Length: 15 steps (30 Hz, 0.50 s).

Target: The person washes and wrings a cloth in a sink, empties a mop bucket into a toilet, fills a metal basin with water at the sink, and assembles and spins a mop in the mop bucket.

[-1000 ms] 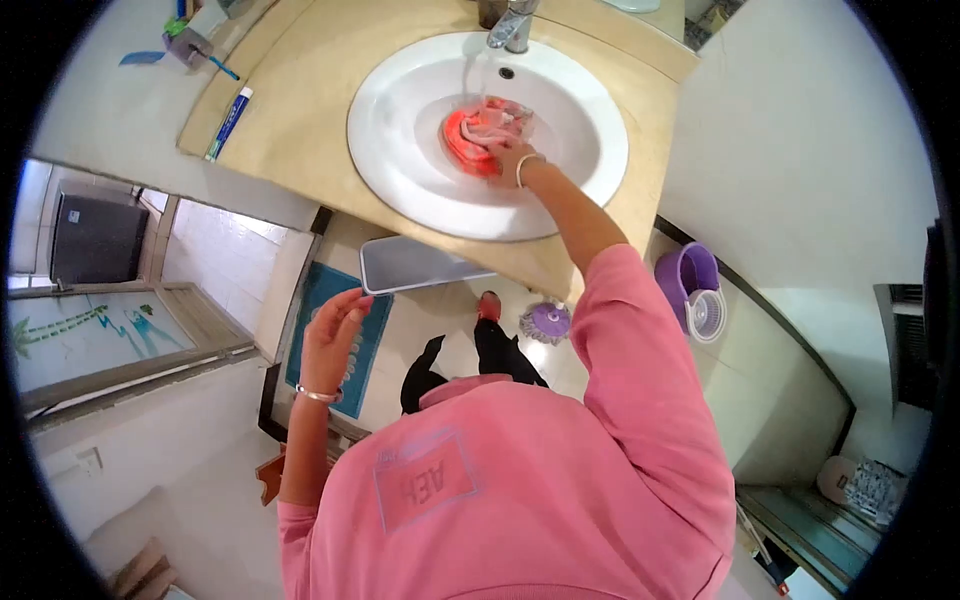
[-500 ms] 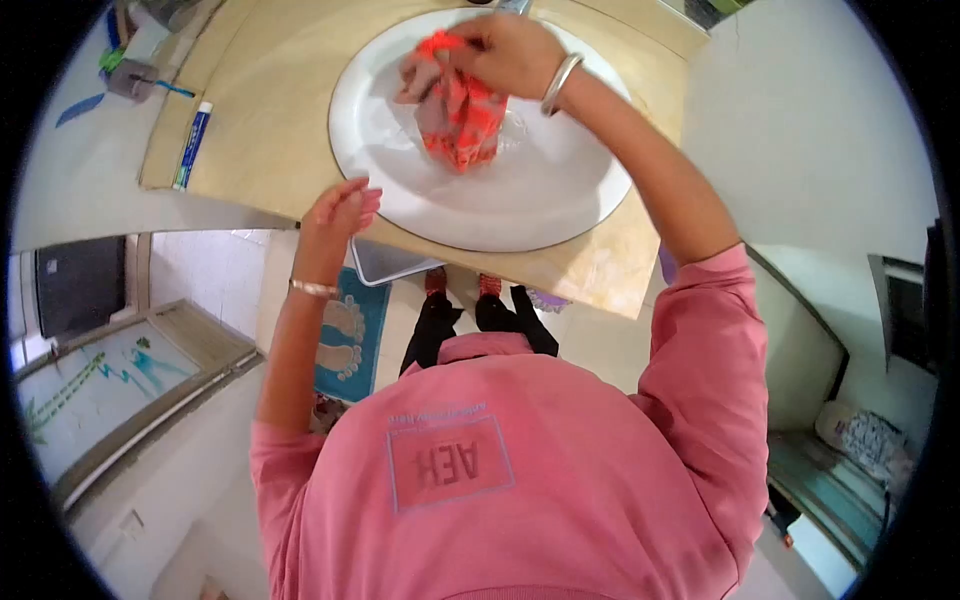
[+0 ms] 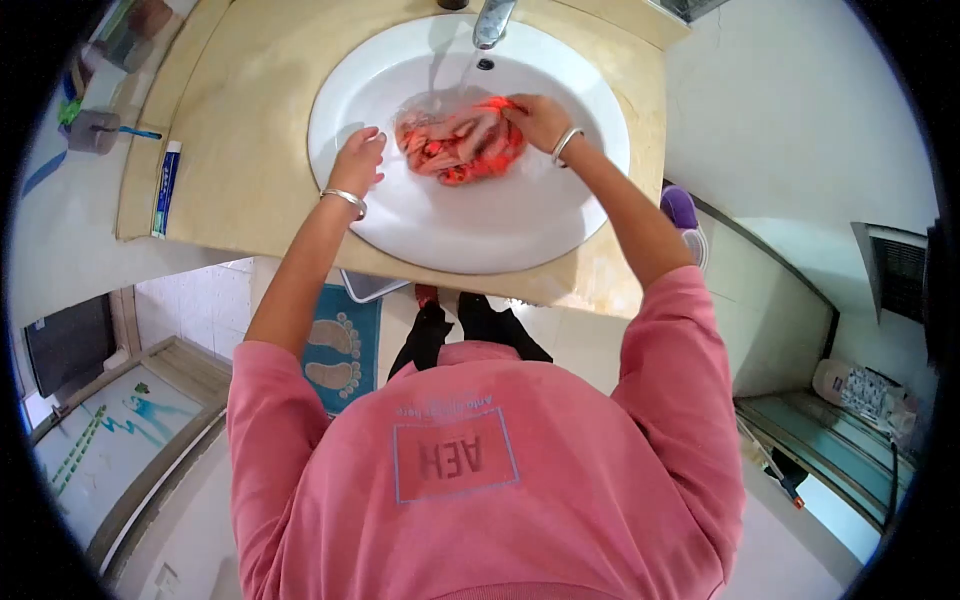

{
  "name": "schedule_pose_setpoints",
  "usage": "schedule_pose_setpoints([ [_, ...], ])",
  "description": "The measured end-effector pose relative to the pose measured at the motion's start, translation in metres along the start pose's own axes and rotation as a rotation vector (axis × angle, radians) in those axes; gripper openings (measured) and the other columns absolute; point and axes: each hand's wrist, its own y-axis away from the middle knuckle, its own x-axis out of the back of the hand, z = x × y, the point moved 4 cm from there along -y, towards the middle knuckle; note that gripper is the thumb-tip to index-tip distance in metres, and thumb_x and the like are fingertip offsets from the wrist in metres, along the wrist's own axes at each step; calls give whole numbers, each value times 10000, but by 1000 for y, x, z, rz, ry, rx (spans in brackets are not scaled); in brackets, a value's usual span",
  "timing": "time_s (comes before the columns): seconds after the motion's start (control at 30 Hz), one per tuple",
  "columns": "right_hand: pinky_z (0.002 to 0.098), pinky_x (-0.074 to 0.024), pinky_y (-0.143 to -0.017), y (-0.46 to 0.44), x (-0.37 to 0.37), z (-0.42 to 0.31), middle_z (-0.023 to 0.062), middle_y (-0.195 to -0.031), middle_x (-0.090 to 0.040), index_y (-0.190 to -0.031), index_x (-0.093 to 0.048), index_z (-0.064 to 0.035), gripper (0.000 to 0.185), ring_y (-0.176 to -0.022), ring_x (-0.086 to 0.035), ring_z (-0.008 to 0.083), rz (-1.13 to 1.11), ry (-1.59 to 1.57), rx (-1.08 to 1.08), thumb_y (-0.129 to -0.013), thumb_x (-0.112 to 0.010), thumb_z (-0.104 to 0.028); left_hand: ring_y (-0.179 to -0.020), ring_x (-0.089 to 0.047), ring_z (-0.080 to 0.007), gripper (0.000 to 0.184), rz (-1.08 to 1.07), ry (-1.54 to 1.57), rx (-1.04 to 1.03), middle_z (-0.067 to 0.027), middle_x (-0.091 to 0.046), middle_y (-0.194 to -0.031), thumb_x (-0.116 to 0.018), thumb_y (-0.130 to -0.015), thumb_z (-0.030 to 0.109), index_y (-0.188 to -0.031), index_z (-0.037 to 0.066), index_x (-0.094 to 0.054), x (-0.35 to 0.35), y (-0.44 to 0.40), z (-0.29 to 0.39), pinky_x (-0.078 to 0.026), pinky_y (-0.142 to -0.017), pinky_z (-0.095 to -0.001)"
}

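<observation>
A bunched wet cloth (image 3: 462, 142), bright orange-red and greyish pink, lies in the white oval sink (image 3: 470, 235). My right hand (image 3: 540, 122) pinches its upper right edge between thumb and fingers. Over the sink's left side is my left hand (image 3: 360, 162), fingers apart and holding nothing, a short way from the cloth. The chrome faucet (image 3: 492, 25) stands behind the cloth, and a thin stream of water seems to fall from it. Below the faucet a dark overflow hole (image 3: 485, 64) shows in the basin wall.
The sink is set in a beige countertop (image 3: 240, 130). A blue and white toothpaste tube (image 3: 167, 188) lies near its left edge, with a cup holding a blue toothbrush (image 3: 140, 132) beyond. Below are a teal footprint mat (image 3: 345, 355) and purple slippers (image 3: 679, 207).
My right hand has lowered the cloth from near the faucet into the basin, where it spreads wider. My left hand has moved from the sink's front left rim to over the basin.
</observation>
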Motion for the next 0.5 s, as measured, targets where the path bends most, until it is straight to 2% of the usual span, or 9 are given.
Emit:
schedule_pose_setpoints([
  [0.03, 359, -399, -853, -2, -13, 21, 179, -1038, -546, -1130, -513, -109, 409, -987, -518, 308, -68, -101, -173, -792, -502, -340, -1058, -435, -267, 464, -55, 10, 78, -65, -415, -1213, -506, -826, 350, -1239, 179, -381, -5, -10, -8, -423, -800, -424],
  [0.13, 399, -349, -918, 0, -38, 42, 196, -1237, -380, -1291, -319, -173, 634, -1117, -401, 358, 41, 205, -352, -755, -534, -435, -1152, -345, -300, 561, -53, 37, 218, -76, -320, -1301, -494, -818, 405, -1303, 233, -272, -29, -23, -16, -388, -829, -488],
  [0.17, 448, -310, -945, 0, -48, 39, 195, -1317, -243, -1346, -157, -210, 806, -1169, -299, 415, -86, 193, -331, -713, -562, -500, -1180, -310, -284, 628, -76, -21, 238, -74, -285, -1336, -455, -814, 457, -1332, 241, -172, -38, -27, -15, -370, -822, -499],
  [0.27, 424, -341, -919, -3, -74, 22, 180, -1309, -271, -1319, -249, -202, 776, -1118, -347, 421, -68, 340, -322, -689, -575, -517, -1232, -233, -303, 684, -97, 50, 217, -72, -206, -1371, -432, -808, 534, -1346, 277, -99, -64, -33, -2, -348, -860, -523],
  [0.3, 404, -356, -903, -10, -89, 22, 185, -1260, -360, -1306, -285, -196, 749, -1092, -383, 402, 73, 373, -303, -686, -611, -460, -1204, -301, -272, 706, -108, 52, 210, -64, -300, -1328, -399, -803, 572, -1347, 250, -85, -73, -38, -2, -350, -875, -511],
  [0.4, 366, -421, -822, -38, -115, 27, 189, -1125, -496, -1256, -379, -152, 673, -969, -503, 334, 75, -181, -324, -681, -646, -377, -1180, -350, -220, 743, -272, 262, 94, -86, -316, -1315, -427, -810, 525, -1344, 130, -97, -86, -79, -21, -390, -856, -413],
  [0.43, 338, -466, -722, -37, -118, 23, 167, -980, -578, -1178, -475, -100, 583, -798, -579, 274, 96, -263, -361, -670, -665, -315, -1108, -425, -217, 725, -238, 325, 102, -93, -382, -1261, -425, -808, 534, -1329, 108, -157, -85, -88, -30, -385, -876, -397],
  [0.47, 334, -474, -690, -35, -111, 7, 155, -981, -581, -1124, -512, -78, 518, -757, -586, 266, 67, -354, -282, -678, -655, -298, -1036, -499, -214, 713, -204, 388, 108, -99, -448, -1206, -423, -807, 544, -1315, 87, -217, -85, -91, -32, -380, -896, -381],
  [0.5, 330, -481, -658, -29, -96, -13, 144, -983, -583, -1070, -549, -55, 456, -716, -593, 258, 40, -445, -208, -685, -645, -281, -1002, -522, -221, 694, -274, 496, 175, -97, -481, -1170, -423, -806, 546, -1305, 93, -255, -83, -77, -13, -381, -901, -378],
])
